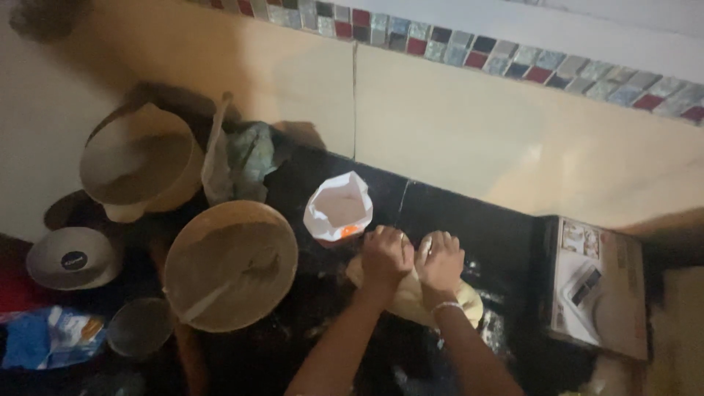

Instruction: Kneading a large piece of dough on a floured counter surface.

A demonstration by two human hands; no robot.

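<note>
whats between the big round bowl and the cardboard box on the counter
In the head view, the open white bag, the pale dough and both hands, left and right, pressing it on the dark counter.

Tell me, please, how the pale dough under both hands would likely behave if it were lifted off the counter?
The dough spreads flat beneath the left hand and right hand, so probably soft and floppy. Likely fairly heavy for its size.

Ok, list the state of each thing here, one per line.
Dough: flattened on the dark counter, pressed under both hands.
Left hand: closed, knuckles down on dough.
Right hand: closed, pressing dough beside the left.
White bag: open, upright.
Large bowl: upright, floury inside.
Box: closed, on the counter's right end.
</note>
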